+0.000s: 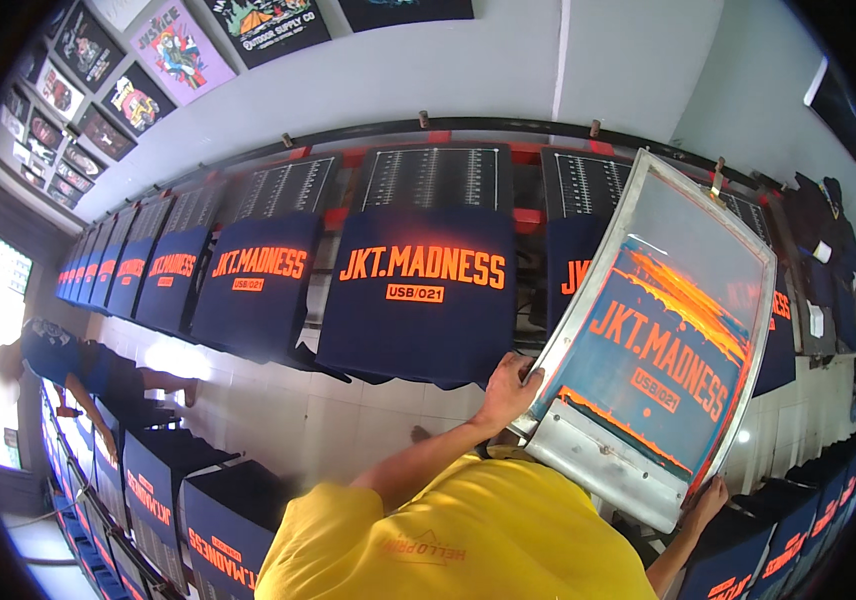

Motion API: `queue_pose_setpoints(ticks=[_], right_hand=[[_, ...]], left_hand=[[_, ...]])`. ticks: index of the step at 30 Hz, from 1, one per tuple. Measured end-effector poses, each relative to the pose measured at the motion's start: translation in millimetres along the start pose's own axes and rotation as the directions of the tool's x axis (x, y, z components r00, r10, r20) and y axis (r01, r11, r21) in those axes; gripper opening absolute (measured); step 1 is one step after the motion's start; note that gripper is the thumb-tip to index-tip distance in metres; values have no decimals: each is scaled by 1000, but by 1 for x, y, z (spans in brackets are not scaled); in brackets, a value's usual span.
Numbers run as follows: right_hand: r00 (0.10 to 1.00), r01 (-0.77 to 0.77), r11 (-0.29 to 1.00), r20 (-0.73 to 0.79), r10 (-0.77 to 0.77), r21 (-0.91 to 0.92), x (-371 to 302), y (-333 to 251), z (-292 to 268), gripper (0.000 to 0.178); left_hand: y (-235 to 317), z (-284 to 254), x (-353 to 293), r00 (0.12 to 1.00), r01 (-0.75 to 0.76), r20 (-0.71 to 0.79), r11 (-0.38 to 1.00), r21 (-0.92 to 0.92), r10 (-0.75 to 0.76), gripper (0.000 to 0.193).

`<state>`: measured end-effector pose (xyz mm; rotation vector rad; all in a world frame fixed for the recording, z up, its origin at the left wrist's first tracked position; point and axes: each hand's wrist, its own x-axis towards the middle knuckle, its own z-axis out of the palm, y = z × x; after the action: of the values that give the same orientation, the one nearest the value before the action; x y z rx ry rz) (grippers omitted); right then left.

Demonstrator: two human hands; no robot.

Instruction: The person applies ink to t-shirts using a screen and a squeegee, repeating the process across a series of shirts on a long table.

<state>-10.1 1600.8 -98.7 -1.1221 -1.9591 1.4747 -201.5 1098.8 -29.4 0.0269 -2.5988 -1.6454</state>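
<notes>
With both hands I hold a metal-framed printing screen [683,190], tilted above the row of shirts on the right. My left hand [510,392] is closed round its left edge, low down. My right hand [705,505] grips the lower right edge, its fingers partly hidden by the frame. Streaks of orange ink [678,300] cross the mesh above a stencil of lettering. A wide metal squeegee [603,465] rests across the screen's near end, with ink along its blade. Just left lies a navy shirt [418,340] with orange print, spread on a black board [435,180].
More printed navy shirts [253,305] on boards run along the rail [348,130] to the far left. Behind me stands another such row [223,545]. A person in a blue top [98,360] bends over it at left. Dark garments [823,230] hang at right.
</notes>
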Motion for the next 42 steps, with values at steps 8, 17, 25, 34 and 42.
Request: queue_pose_setpoints(ticks=[8, 17, 25, 34, 42], right_hand=[[996, -39, 993, 89, 29, 111, -31, -65, 18, 31], [994, 47, 988, 92, -61, 146, -170, -70, 2, 31], [977, 172, 935, 70, -203, 309, -376, -107, -21, 26], [947, 256, 941, 138, -290, 222, -520, -101, -81, 21], [952, 304, 944, 3, -307, 131, -639, -125, -80, 26]], left_hand=[[17, -47, -38, 995, 58, -89, 997, 44, -54, 28], [-5, -164, -161, 981, 41, -184, 994, -98, -59, 33], [-22, -320, -286, 977, -4, -214, 992, -127, -23, 41], [-33, -477, -402, 973, -36, -232, 983, -180, -7, 35], [-79, -554, -464, 961, -112, -270, 969, -222, 50, 39]])
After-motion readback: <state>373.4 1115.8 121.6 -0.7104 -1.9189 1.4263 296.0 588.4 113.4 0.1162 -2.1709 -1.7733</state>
